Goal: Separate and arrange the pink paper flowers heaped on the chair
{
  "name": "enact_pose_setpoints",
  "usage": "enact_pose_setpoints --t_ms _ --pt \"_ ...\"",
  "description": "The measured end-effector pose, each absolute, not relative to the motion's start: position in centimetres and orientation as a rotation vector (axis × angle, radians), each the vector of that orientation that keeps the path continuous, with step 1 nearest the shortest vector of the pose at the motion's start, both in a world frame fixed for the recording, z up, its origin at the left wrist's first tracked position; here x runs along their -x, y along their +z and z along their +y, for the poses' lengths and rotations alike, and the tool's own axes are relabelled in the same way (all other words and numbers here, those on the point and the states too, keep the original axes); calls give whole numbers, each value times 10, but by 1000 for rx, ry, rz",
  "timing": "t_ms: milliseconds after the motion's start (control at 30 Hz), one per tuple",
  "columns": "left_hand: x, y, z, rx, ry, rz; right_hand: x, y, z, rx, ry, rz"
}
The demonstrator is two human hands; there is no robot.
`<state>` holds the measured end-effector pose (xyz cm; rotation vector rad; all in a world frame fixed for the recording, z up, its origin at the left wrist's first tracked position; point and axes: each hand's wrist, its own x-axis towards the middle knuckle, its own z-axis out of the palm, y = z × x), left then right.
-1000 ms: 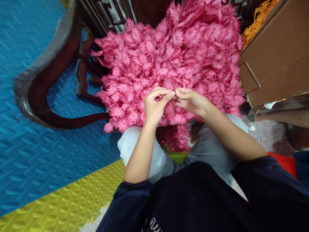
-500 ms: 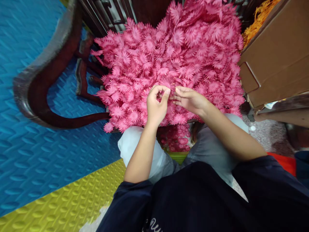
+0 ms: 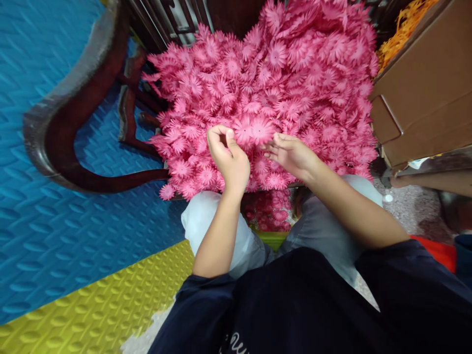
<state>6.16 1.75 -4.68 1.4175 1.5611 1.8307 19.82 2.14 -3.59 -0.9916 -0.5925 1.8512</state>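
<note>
A deep heap of pink artificial flowers (image 3: 228, 69) with many narrow petals covers the dark wooden chair seat. Over its front part, my left hand (image 3: 230, 157) is closed, thumb and index finger pinched together; whatever lies between them is too small to make out. To the right, my right hand (image 3: 293, 155) pinches with thumb and forefinger at the petal edge of a pink flower (image 3: 262, 130), its other fingers loosely stretched beneath. A second pink flower (image 3: 243, 131) overlaps that one on the left, between my two hands. Both flowers show small dark centres.
The chair's curved wooden armrest (image 3: 55, 142) rises at left above blue textured matting (image 3: 40, 236) with a yellow strip (image 3: 110, 290). A brown cardboard box (image 3: 424, 83) stands at right beside orange material (image 3: 405, 32). Another person's bare limb (image 3: 438, 181) shows at the right edge.
My left hand has moved left, away from my right hand, with its wrist turned. Two pink flowers now show plainly between the hands. My right hand has barely moved.
</note>
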Motion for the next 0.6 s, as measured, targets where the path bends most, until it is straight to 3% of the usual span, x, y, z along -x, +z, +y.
enact_pose_setpoints --t_ms 600 --pt "-73 -46 17 -1425 2063 1689 -187 -19 11 1027 1748 -420"
